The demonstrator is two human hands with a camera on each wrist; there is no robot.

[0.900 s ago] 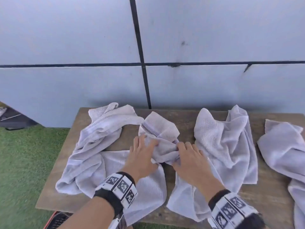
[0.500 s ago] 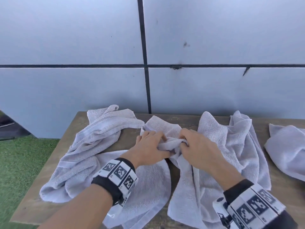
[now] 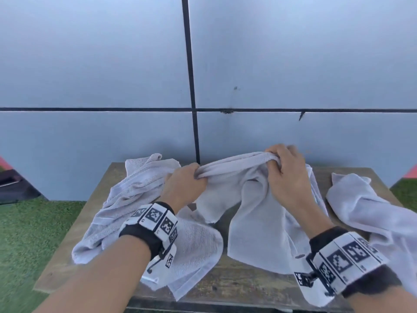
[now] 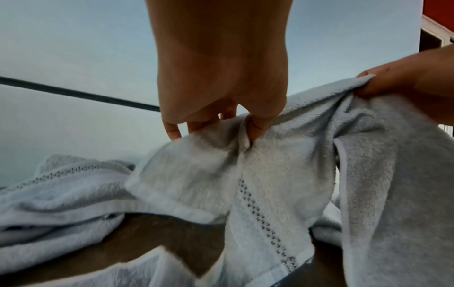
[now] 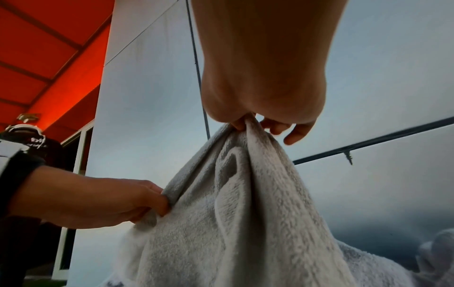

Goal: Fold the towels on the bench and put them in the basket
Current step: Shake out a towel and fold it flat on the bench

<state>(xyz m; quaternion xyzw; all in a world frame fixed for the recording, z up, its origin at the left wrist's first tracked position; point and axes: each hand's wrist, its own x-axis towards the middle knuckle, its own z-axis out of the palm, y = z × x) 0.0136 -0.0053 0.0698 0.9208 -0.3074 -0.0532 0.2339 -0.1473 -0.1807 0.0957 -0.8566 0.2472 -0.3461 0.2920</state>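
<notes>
above bench [image 3: 237, 283], l hand [image 3: 184, 185] & r hand [image 3: 285, 177] fingers bunching towel [image 3: 259, 213], fingertips hidden in cloth

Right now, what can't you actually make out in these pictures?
- The basket: in no view.
- Right towel: head view, cut off by the frame edge.
- Held towel: its lower corner sits behind the right wrist band.
- Left hand: left wrist view, most fingers curl behind the cloth.
- Bench: towels cover much of it.
</notes>
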